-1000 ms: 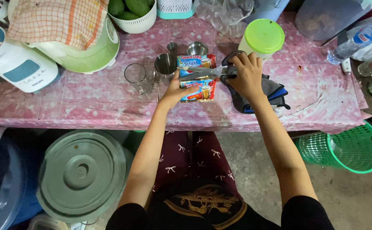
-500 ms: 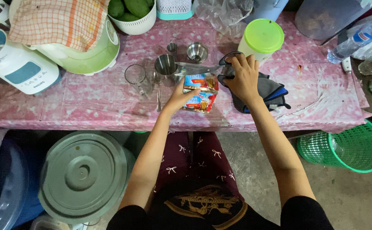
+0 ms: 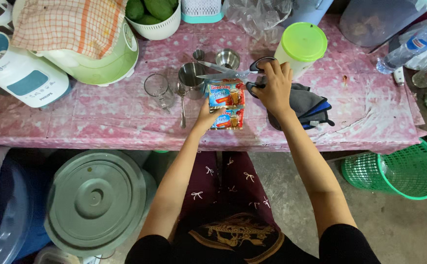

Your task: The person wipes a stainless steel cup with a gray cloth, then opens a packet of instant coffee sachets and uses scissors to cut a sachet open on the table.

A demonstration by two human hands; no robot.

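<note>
Your left hand [image 3: 204,117] pinches the sachets [image 3: 226,104] upright above the counter [image 3: 101,122], top edge offered to the blades. Your right hand [image 3: 273,88], at 3 o'clock of them, grips open scissors [image 3: 230,73]. Glass [image 3: 157,89] and metal cups [image 3: 190,76] crowd 10 o'clock.

Scissors [image 3: 233,73]: right hand [image 3: 273,89] is covering the handles.
Sachets [image 3: 226,104]: left hand [image 3: 204,117] is hiding the lower left edge.
Water bottle [image 3: 414,46]: frame edge is cutting it off.
</note>
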